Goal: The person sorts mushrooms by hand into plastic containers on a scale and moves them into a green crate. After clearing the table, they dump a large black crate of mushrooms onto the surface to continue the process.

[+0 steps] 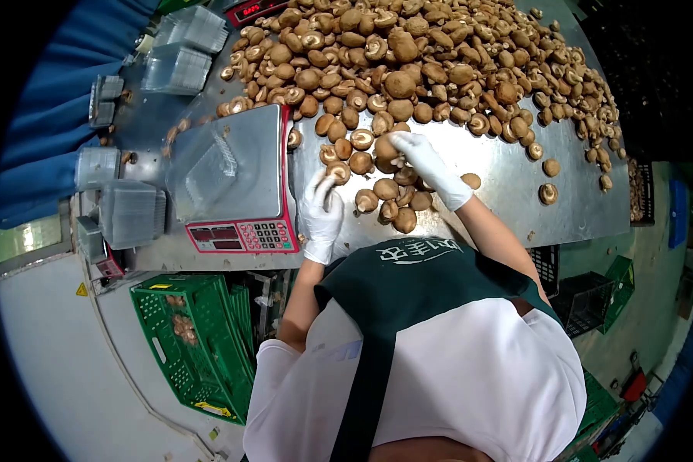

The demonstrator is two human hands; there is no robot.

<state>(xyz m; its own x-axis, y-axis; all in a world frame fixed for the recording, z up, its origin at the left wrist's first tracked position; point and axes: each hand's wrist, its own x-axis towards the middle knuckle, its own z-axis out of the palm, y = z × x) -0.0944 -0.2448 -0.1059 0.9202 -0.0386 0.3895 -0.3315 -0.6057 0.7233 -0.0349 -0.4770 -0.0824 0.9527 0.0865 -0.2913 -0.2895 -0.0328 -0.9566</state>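
While left hand (320,209) grips a mushroom (337,172) by the scale (266,196) edge, right hand (430,164) pinches a second mushroom (386,147) beside bare table (504,196).

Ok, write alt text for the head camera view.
Two white-gloved hands, the left hand and the right hand, touch brown mushrooms heaped on a steel table. A scale bearing a clear plastic tray stands to the left, with a green crate below the table.

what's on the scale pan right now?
One clear plastic tray lies on the pan of the scale, and nothing shows inside it. The tray is see-through, so the steel pan shows beneath. Glare could hide something small inside.
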